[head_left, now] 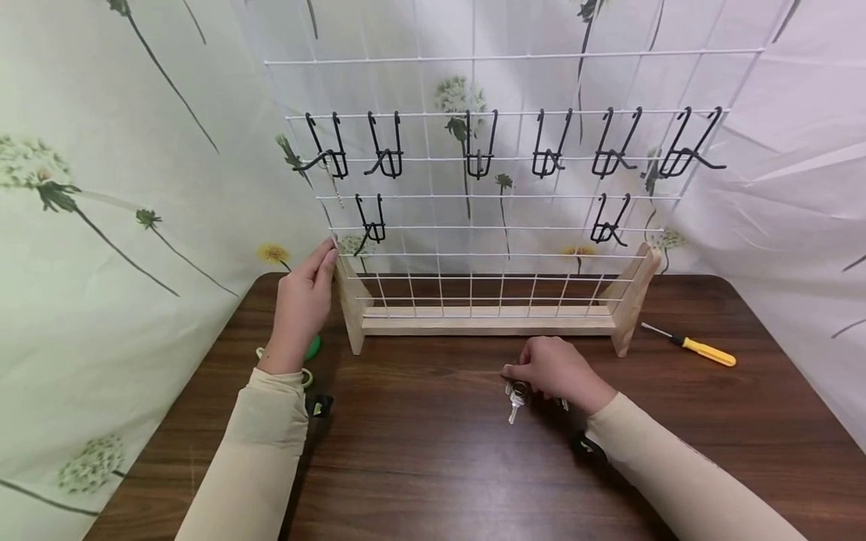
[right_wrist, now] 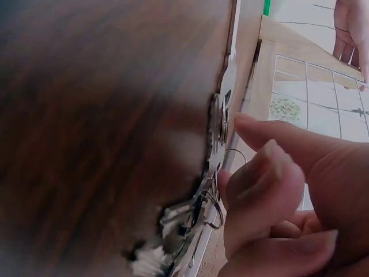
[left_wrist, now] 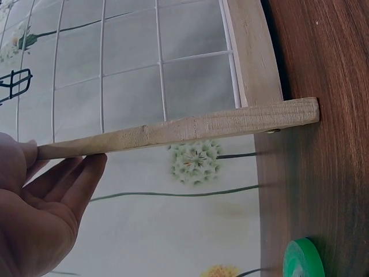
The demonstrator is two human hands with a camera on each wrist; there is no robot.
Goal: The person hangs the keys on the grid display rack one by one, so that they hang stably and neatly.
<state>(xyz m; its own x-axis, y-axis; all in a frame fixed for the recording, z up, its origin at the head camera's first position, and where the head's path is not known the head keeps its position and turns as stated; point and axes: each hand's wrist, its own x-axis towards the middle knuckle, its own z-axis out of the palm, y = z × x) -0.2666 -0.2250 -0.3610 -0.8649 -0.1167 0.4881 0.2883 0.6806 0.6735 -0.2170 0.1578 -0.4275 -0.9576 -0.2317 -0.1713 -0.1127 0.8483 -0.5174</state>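
At the upper end of the stand's left wooden side piece (left_wrist: 196, 127), my left hand (head_left: 301, 308) pinches the wood between thumb and fingers. The stand's wooden base bar (head_left: 487, 327) holds up a white wire grid (head_left: 470, 278). My right hand (head_left: 558, 372) is low over the table, fingers bent, thumb and fingertips gripping a bunch of keys (head_left: 516, 406). In the right wrist view, the keys (right_wrist: 216, 138) and their rings lie along the tabletop under the fingertips. Part of the bunch is hidden by the hand in the head view.
Several black hooks (head_left: 479, 161) hang on the grid in two rows. A yellow-handled screwdriver (head_left: 707, 352) lies right of the stand on the brown wooden table (head_left: 419, 451). A green round object (left_wrist: 304, 259) sits left of the stand, partly behind the left arm in the head view.
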